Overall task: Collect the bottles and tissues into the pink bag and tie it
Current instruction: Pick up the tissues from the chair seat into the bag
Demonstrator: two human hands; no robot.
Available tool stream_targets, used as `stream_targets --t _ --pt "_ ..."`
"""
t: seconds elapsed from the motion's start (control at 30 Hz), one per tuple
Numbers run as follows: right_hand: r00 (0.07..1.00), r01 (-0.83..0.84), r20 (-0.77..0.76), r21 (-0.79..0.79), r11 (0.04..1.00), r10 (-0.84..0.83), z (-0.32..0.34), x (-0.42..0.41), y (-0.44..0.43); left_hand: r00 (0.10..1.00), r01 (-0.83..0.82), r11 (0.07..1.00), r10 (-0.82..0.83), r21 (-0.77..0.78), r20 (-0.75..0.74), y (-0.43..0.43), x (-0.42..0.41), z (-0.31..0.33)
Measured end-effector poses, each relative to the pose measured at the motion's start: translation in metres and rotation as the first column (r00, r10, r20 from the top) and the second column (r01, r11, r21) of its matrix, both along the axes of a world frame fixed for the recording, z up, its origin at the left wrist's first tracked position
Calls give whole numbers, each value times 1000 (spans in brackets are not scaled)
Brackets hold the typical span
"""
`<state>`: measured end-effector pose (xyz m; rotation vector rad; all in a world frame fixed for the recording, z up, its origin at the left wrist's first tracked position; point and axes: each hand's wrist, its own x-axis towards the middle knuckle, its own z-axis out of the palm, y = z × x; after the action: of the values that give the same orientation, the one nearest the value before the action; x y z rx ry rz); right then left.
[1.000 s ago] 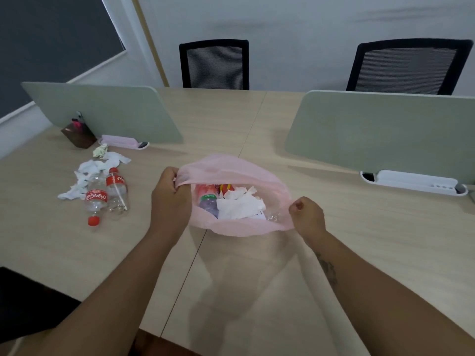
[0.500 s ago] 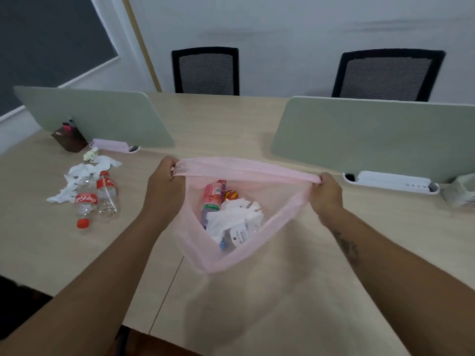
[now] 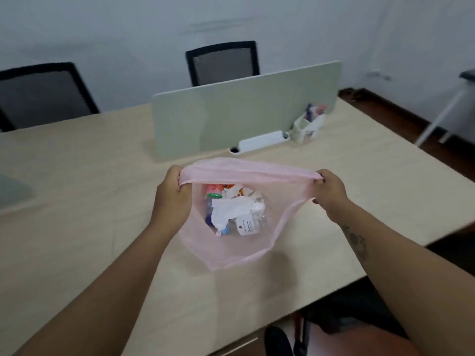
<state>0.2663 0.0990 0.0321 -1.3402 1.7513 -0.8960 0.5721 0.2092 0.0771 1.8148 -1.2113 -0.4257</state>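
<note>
Head view: left hand (image 3: 172,199), right hand (image 3: 331,192) grip pink bag (image 3: 246,170) rim.

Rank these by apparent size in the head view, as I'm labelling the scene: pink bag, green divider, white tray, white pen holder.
1. green divider
2. pink bag, though it sits nearer the camera
3. white tray and white pen holder: they look alike in area, so I will not rank them
</note>
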Motion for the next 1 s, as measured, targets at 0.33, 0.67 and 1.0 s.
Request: stream_targets --t 0.33,0.67,1.0 --pt "825 -223 -452 293 930 340 8 -111 108 984 176 982 -178 65 30 -3 -70 -35" --pt "545 -304 -524 604 737 655 46 -131 187 967 230 966 -240 114 82 7 -98 -49" --pt "249 -454 -872 280 846 422 42 -137 248 940 299 943 -317 146 129 20 -108 -51"
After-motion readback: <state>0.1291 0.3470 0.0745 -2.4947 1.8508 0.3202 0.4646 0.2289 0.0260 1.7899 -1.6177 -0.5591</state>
